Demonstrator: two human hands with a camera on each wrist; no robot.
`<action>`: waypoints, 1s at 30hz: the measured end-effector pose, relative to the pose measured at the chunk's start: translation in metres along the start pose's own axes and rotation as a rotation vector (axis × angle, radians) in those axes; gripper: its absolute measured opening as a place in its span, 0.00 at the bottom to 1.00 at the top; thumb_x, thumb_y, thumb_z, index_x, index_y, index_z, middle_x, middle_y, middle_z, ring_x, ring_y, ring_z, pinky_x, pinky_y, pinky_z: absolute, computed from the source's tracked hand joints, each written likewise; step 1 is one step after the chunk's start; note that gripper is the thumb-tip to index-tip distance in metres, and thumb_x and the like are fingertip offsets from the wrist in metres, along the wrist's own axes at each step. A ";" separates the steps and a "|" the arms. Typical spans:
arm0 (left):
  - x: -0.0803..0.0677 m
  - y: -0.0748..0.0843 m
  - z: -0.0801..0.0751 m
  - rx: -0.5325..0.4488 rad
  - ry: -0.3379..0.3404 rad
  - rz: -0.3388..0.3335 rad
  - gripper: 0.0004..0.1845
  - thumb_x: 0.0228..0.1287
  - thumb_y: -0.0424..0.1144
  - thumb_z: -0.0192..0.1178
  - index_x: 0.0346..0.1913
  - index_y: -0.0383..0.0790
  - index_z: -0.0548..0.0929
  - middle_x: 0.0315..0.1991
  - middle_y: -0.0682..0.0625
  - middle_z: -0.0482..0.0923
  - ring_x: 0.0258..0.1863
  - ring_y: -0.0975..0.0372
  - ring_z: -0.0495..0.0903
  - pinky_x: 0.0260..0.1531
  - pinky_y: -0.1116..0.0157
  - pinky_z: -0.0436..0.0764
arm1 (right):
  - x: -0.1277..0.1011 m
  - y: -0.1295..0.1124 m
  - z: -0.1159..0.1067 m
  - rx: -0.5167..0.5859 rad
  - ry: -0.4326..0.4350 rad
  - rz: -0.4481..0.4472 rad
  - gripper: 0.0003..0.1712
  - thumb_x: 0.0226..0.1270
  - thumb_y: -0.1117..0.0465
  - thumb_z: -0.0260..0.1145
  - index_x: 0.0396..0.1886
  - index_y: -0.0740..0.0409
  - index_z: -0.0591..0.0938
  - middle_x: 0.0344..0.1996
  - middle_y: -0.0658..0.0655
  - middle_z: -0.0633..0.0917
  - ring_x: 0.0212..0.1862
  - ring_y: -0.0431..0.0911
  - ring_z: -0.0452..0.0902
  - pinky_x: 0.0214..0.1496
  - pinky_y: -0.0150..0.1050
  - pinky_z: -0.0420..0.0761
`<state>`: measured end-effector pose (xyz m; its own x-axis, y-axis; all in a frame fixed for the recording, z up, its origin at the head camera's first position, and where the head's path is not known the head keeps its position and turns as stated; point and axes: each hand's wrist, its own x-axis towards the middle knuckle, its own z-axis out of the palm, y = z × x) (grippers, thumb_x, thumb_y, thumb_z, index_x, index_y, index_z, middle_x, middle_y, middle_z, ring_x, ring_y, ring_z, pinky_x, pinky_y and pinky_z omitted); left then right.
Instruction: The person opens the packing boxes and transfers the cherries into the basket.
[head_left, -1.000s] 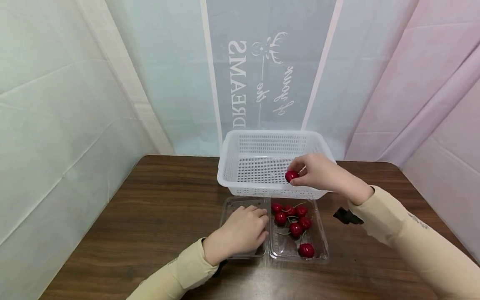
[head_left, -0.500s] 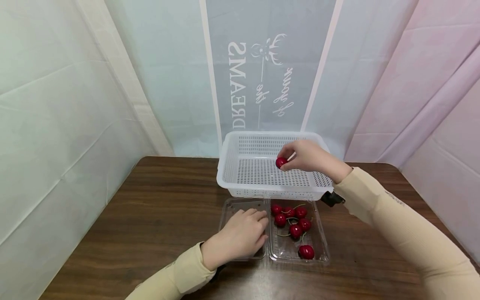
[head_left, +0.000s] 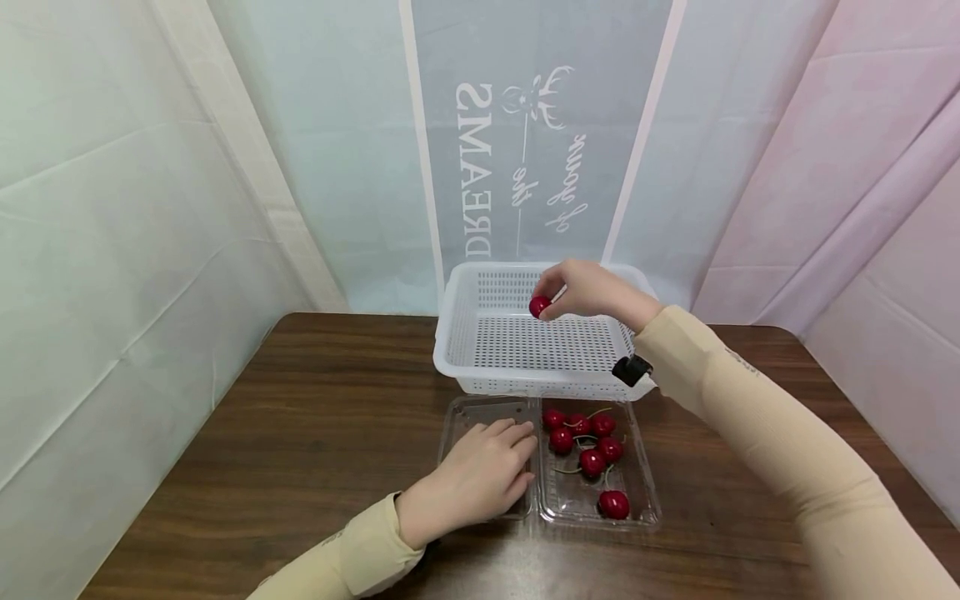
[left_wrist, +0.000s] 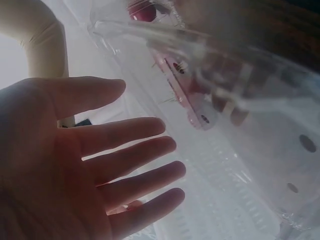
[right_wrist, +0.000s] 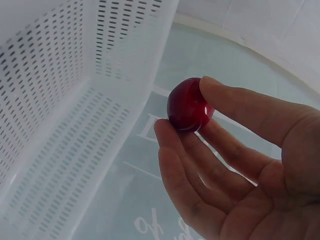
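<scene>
Over the white slotted basket (head_left: 442, 342), my right hand (head_left: 592, 290) pinches a red cherry (right_wrist: 189, 105) between thumb and fingertips. No stem shows on that cherry. Fingers straight and spread in the left wrist view, my left hand (head_left: 480, 475) lies over the left half of a clear plastic clamshell box (head_left: 637, 496) and touches nothing else. Several red cherries (head_left: 592, 462) with green stems lie in the box's right half; one (head_left: 613, 504) sits apart near its front edge.
The box and basket stand on a dark wood table (head_left: 322, 417), the basket right behind the box. A curtain with white lettering (head_left: 476, 167) hangs behind. A black wrist camera (head_left: 632, 369) sits under the right sleeve.
My right hand has carried the cherry left and farther back, from the basket's front rim to over its inside. The left hand has stayed nearly still over the box.
</scene>
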<state>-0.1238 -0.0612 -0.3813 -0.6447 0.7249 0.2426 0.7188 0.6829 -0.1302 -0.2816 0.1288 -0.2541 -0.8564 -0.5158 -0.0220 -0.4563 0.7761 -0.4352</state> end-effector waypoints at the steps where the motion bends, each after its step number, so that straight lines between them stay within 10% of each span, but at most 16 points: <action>1: -0.001 0.000 0.000 -0.003 0.000 -0.004 0.20 0.63 0.49 0.58 0.53 0.43 0.81 0.57 0.49 0.78 0.56 0.56 0.77 0.47 0.61 0.79 | 0.003 -0.001 -0.001 0.001 -0.003 -0.002 0.14 0.53 0.63 0.71 0.42 0.59 0.85 0.38 0.58 0.87 0.41 0.48 0.81 0.46 0.45 0.78; 30: -0.011 0.005 0.002 -0.014 0.033 -0.003 0.22 0.63 0.50 0.58 0.55 0.42 0.80 0.58 0.48 0.78 0.58 0.55 0.76 0.48 0.61 0.78 | 0.070 0.015 0.018 0.006 -0.100 -0.002 0.15 0.53 0.63 0.72 0.42 0.60 0.84 0.40 0.59 0.87 0.44 0.49 0.82 0.50 0.44 0.77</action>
<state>-0.1135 -0.0654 -0.3868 -0.6383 0.7190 0.2751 0.7205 0.6838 -0.1155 -0.3440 0.0979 -0.2788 -0.8267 -0.5516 -0.1111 -0.4563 0.7728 -0.4412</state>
